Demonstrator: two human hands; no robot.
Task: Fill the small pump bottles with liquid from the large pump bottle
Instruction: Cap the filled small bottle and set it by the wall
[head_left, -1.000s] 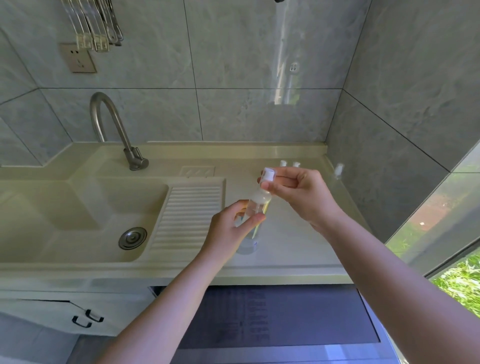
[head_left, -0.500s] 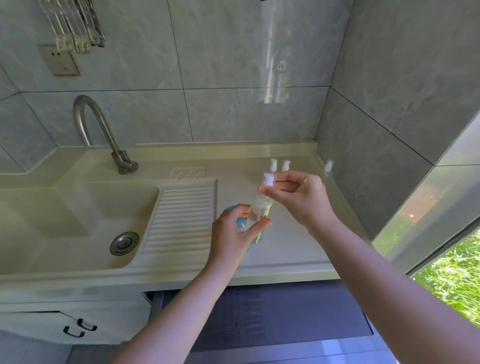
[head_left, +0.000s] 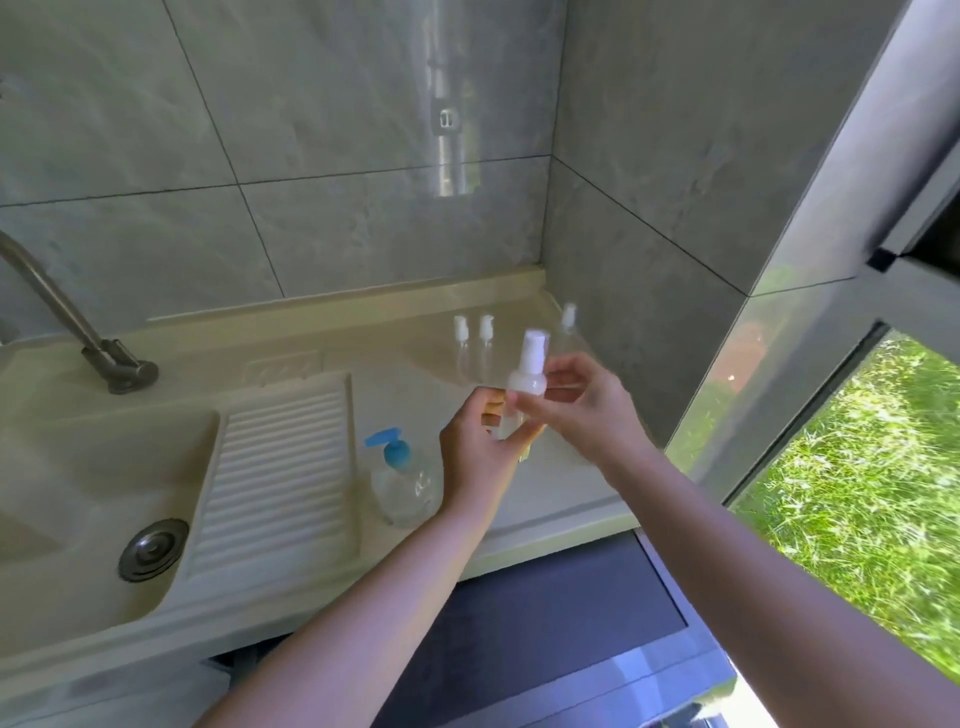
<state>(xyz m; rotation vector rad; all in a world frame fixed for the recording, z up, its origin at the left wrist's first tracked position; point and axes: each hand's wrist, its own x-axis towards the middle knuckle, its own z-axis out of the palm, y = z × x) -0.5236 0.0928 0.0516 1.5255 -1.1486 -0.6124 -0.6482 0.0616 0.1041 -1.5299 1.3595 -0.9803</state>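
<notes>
The view has swung right since a moment ago; the faucet (head_left: 78, 332) now sits at the left edge and the window grass fills the right; the large pump bottle (head_left: 401, 480), hidden behind my left hand before, now stands in plain sight on the bench (head_left: 566, 483), just left of my left wrist; the small bottle (head_left: 524, 389) has come up a little and its white pump head is seated on top.

My left hand (head_left: 480, 441) grips the small bottle's lower body, fingers curled round it; my right hand (head_left: 582, 410) pinches the bottle at its shoulder, thumb and forefinger pressed to the frosted collar, the other fingers loosely spread behind; the bottle stands upright, held above the bench.

The small bottle is clear plastic, slim and cylindrical, with a white pump; the large one is squat and rounded, clear, with a blue pump head; three more small pump bottles (head_left: 472, 345) stand near the back corner, clear with white tops; the bench is smooth cream; the ribbed drainboard (head_left: 280, 478) slopes toward the sink basin (head_left: 104, 467); the wall tiles are glossy grey marble.
</notes>
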